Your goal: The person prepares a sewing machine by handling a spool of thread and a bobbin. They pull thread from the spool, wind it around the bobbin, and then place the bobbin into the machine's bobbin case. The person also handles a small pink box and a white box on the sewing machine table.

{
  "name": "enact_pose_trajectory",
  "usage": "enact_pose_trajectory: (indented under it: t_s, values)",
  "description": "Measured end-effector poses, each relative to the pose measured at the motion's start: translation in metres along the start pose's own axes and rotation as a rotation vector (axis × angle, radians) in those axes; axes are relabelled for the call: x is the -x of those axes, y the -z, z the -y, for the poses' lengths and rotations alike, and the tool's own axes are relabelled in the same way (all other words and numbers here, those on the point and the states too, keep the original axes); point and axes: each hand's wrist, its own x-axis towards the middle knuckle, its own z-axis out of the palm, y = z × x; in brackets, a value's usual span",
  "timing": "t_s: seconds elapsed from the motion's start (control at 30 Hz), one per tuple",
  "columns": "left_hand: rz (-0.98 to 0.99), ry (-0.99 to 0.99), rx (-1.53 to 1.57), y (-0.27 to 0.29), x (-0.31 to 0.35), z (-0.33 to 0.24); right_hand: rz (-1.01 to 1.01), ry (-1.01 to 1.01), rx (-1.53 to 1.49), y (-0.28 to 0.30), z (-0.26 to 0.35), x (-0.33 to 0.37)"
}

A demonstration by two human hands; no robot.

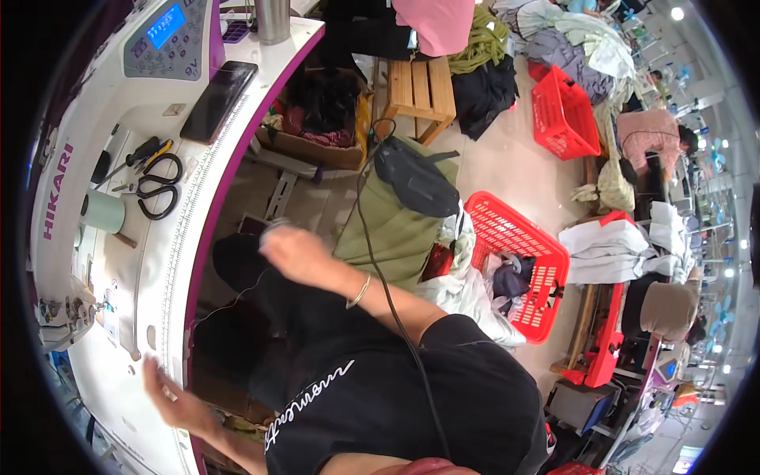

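Head view: left hand (168, 404) is extending loosely open over the sewing-machine table (162, 309); blurred right hand's (294, 255) grip, I cannot tell; black-handled scissors (162, 188) are lying, presumably, for easy reach.

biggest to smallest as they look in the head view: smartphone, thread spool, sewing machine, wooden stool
1. Sewing machine
2. Wooden stool, though it stands farther off
3. Smartphone
4. Thread spool

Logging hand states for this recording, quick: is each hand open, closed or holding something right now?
Left hand: looks open, nothing visibly held.
Right hand: motion-blurred; cannot tell whether it's closed or holding anything.
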Motion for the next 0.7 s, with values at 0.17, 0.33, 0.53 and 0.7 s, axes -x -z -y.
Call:
enact_pose_trajectory:
  t_s: [0.17,0.33,0.53,0.7]
  values:
    - [0.236,-0.206,0.199,-0.029,0.002,-0.045,0.5,0.01,-1.076,0.0,0.113,-0.017]
    - [0.171,-0.18,0.121,-0.024,-0.006,-0.034,0.728,0.004,-1.38,-0.015,0.124,-0.002]
    - [0.158,-0.026,0.189,-0.024,-0.001,-0.025,0.402,-0.019,-1.352,0.003,0.107,-0.019]
    - [0.205,0.112,0.302,-0.028,0.007,-0.026,0.562,0.137,-1.651,0.003,0.126,-0.028]
